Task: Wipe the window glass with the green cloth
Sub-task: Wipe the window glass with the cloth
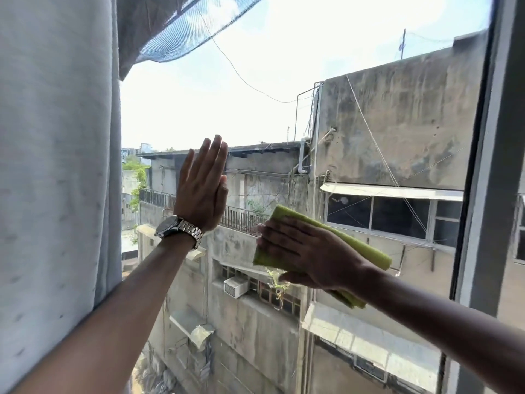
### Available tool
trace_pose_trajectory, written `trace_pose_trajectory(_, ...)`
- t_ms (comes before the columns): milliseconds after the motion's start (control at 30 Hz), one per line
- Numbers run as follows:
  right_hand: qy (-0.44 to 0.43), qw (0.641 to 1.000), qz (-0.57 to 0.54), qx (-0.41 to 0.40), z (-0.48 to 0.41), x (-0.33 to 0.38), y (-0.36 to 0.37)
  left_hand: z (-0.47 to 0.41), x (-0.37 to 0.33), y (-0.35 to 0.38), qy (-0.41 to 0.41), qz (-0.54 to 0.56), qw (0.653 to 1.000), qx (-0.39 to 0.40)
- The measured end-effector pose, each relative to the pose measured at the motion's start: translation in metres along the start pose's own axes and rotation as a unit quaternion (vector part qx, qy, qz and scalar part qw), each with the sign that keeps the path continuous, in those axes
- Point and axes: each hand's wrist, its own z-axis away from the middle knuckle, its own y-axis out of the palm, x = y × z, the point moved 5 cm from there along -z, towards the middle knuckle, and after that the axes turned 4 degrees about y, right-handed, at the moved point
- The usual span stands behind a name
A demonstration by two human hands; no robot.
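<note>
The window glass [255, 109] fills the middle of the view, with sky and grey concrete buildings behind it. My right hand [306, 253] presses a folded green cloth [366, 248] flat against the lower middle of the pane; the cloth sticks out above and to the right of my fingers. My left hand [203, 186], with a metal watch on its wrist, is held up flat to the left of the cloth, fingers straight and together. Whether its palm touches the glass I cannot tell.
A pale grey curtain [56, 166] hangs along the left side, right next to my left forearm. The grey window frame [491, 166] runs upright at the right edge. Blue netting [181, 29] hangs outside at the top.
</note>
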Motion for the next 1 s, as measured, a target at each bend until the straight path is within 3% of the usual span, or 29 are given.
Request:
trace_pose_trajectory(133,0.054,0.998,0.029,-0.018,0.008,-0.073,-0.015,0.000,0.002,0.002,-0.005,-0.004,1.000,0.006)
trace_pose_trajectory(300,0.232,0.969,0.070,-0.052,0.002,-0.183,-0.055,0.001,0.003,0.004,-0.004,-0.004,1.000,0.005)
trace_pose_trajectory(433,0.387,0.916,0.042,-0.095,-0.004,-0.191,-0.064,0.001,0.001,0.002,0.001,0.003,1.000,0.000)
trace_pose_trajectory(500,0.424,0.899,0.022,-0.111,-0.012,-0.170,-0.064,0.002,0.002,0.002,0.003,0.007,1.000,-0.001)
trace_pose_trajectory(567,0.364,0.928,0.018,-0.078,-0.012,-0.137,-0.052,0.002,0.003,0.003,0.007,0.003,1.000,-0.007)
trace_pose_trajectory(667,0.168,0.986,0.020,-0.003,0.023,-0.055,-0.018,0.003,0.005,0.004,0.016,0.005,1.000,-0.009)
trace_pose_trajectory(767,0.042,0.998,0.019,0.049,0.070,-0.007,-0.001,0.002,0.003,0.004,0.017,0.003,1.000,-0.011)
trace_pose_trajectory(900,-0.062,0.996,0.016,0.066,0.075,-0.036,-0.011,0.003,0.002,0.003,0.012,0.004,1.000,-0.012)
trace_pose_trajectory(1000,0.005,0.998,0.050,0.024,0.058,-0.105,-0.030,0.002,0.002,0.004,0.011,0.005,1.000,-0.009)
